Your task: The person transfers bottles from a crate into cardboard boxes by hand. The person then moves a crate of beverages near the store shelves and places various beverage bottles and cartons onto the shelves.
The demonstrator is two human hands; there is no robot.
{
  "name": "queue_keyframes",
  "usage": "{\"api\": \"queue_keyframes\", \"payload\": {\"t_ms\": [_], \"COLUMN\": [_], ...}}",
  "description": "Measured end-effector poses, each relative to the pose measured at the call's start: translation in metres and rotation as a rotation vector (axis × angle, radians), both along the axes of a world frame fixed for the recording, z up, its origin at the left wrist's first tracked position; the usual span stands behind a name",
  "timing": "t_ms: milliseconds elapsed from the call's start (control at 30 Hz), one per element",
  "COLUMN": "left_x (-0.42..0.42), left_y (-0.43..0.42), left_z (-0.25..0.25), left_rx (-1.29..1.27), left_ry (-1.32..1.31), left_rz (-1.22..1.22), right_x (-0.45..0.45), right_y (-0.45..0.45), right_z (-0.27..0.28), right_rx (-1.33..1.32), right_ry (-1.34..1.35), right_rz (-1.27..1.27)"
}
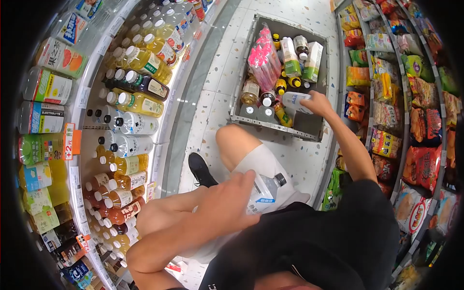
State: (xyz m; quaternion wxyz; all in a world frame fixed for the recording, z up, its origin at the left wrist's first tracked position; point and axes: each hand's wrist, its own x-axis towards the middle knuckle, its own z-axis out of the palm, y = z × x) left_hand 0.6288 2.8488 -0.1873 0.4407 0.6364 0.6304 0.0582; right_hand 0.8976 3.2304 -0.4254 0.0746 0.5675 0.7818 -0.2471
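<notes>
My left hand point(231, 199) is closed round a clear plastic bottle point(269, 189) with a dark cap and a white and blue label, held over my lap. Stretched forward, my right hand point(317, 103) grips another bottle point(294, 101) with a pale label at the near right part of a grey crate point(285, 126). In the crate stand white and green cartons point(291, 63), a clear bag of pink items point(265, 62), several dark-capped bottles point(267, 112) and small yellow bottles. The right hand's fingertips are partly hidden by its bottle.
To my left, a lit shelf holds rows of drink bottles point(140, 123), with price tags point(71, 140) along its edge. Racks of bagged snacks point(386, 104) line the right. The crate rests on a speckled tile floor point(212, 82) beyond my bent knee point(235, 140) and black shoe point(200, 169).
</notes>
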Motion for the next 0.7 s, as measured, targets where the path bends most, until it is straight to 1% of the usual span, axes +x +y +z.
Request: {"api": "queue_keyframes", "payload": {"t_ms": [67, 100, 133, 167, 200, 267, 333, 367, 400, 433, 500, 533, 600, 633, 667, 700], "left_x": [0.000, 0.000, 0.001, 0.001, 0.001, 0.003, 0.007, 0.009, 0.011, 0.015, 0.025, 0.029, 0.038, 0.040, 0.042, 0.045], "left_y": [-0.003, -0.004, -0.006, -0.006, -0.006, -0.009, -0.015, -0.016, -0.016, -0.017, -0.019, -0.022, -0.034, -0.038, -0.040, -0.045], "left_z": [0.001, 0.002, 0.003, 0.005, 0.008, 0.007, -0.002, 0.000, 0.002, 0.003, 0.002, 0.000, -0.013, -0.022, -0.031, -0.037], "left_rx": [-0.014, -0.006, 0.003, 0.005, -0.001, 0.001, 0.103, 0.105, 0.090, 0.073, 0.090, 0.108, 0.108, 0.108, 0.106, 0.116], "left_ry": [-0.004, -0.005, -0.006, -0.007, -0.012, -0.016, -0.029, -0.028, -0.004, 0.019, -0.002, -0.018, -0.013, -0.009, -0.010, -0.011], "left_rz": [-0.003, -0.011, -0.020, -0.009, -0.035, -0.059, -0.098, -0.099, -0.131, -0.162, -0.185, -0.212, -0.190, -0.178, -0.165, -0.175], "right_x": [0.007, 0.002, -0.009, -0.020, -0.027, -0.042, -0.083, -0.107, -0.133, -0.160, -0.215, -0.235, -0.277, -0.297, -0.309, -0.315], "right_y": [-0.012, -0.026, -0.044, -0.057, -0.063, -0.074, -0.101, -0.111, -0.127, -0.143, -0.172, -0.182, -0.205, -0.216, -0.223, -0.226], "right_z": [0.042, 0.080, 0.125, 0.147, 0.148, 0.146, 0.134, 0.117, 0.116, 0.119, 0.110, 0.122, 0.126, 0.130, 0.131, 0.129], "right_rx": [0.009, 0.007, -0.095, -0.196, -0.194, -0.391, -0.580, -0.658, -0.788, -0.860, -0.782, -0.874, -0.895, -0.928, -0.969, -0.996], "right_ry": [0.112, 0.109, 0.265, 0.419, 0.418, 0.794, 1.026, 1.109, 1.176, 1.140, 1.185, 1.135, 1.144, 1.190, 1.229, 1.214], "right_rz": [-0.006, 0.004, -0.032, -0.066, -0.056, -0.005, 0.010, 0.043, 0.073, 0.072, 0.240, 0.303, 0.309, 0.321, 0.333, 0.346]}}
